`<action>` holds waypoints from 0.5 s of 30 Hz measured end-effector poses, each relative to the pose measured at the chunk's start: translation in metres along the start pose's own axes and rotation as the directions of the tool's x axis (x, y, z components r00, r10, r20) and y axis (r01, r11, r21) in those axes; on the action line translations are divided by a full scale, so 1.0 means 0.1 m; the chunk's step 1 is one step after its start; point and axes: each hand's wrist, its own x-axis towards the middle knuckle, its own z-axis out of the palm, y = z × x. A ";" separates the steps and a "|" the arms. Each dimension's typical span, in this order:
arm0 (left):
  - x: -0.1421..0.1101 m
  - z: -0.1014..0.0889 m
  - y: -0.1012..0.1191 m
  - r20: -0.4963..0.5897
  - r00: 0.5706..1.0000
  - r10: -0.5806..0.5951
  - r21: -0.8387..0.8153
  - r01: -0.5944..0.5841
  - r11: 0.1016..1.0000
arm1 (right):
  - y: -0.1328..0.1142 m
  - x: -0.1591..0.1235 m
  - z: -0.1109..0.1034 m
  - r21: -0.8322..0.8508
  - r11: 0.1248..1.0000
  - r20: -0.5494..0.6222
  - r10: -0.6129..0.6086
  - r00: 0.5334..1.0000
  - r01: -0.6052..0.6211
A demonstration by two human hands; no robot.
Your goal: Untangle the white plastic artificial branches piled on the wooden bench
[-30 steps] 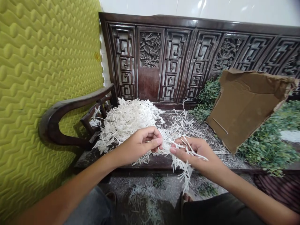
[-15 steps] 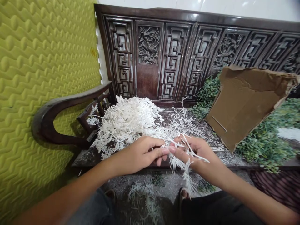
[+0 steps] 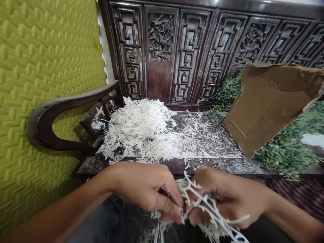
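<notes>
Low in front of me, my left hand (image 3: pixel 154 192) and my right hand (image 3: pixel 227 199) meet with fingertips pinched together. Between them is a white plastic sprig (image 3: pixel 210 209), its bare branching stems sticking out over the right hand and its needle-like leaves hanging below. Part of the sprig is hidden by my fingers. Beyond the hands, a heap of white plastic sprigs (image 3: pixel 141 128) lies on the dark wooden bench (image 3: pixel 174 165). Loose white pieces (image 3: pixel 197 130) are strewn to the right of the heap.
A brown cardboard piece (image 3: pixel 270 104) leans over green artificial foliage (image 3: pixel 283 152) on the right. The bench's curved armrest (image 3: pixel 40 125) and a yellow textured wall panel (image 3: pixel 50 67) stand at the left. A carved wooden backrest (image 3: pixel 159 77) rises behind.
Both hands have come down and closer to me with the sprig, off the bench edge. The view has tilted slightly downward, and the heap looks unchanged.
</notes>
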 end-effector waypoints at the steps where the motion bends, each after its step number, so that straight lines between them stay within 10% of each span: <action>1: 0.02 0.01 0.01 0.049 0.999 -0.004 -0.048 0.006 0.999 | 0.02 0.02 0.02 0.027 1.000 0.062 -0.004 0.998 0.002; 6: 0.07 0.01 0.04 0.476 0.879 0.017 -0.183 0.079 0.980 | 0.14 0.06 0.08 0.149 0.989 0.346 -0.070 0.936 0.019; 8: 0.02 -0.01 0.01 0.478 0.876 -0.068 -0.127 0.146 0.981 | 0.17 0.03 0.08 0.175 0.984 0.369 -0.028 0.929 -0.040; 11: -0.10 -0.02 -0.13 0.103 0.939 -0.328 0.071 0.322 0.944 | 0.17 -0.06 0.06 0.200 0.965 0.267 0.112 0.957 -0.168; 15: -0.20 -0.06 -0.38 -0.390 0.838 -0.381 0.325 0.512 0.795 | 0.13 -0.18 0.01 0.014 0.961 0.001 0.278 0.961 -0.278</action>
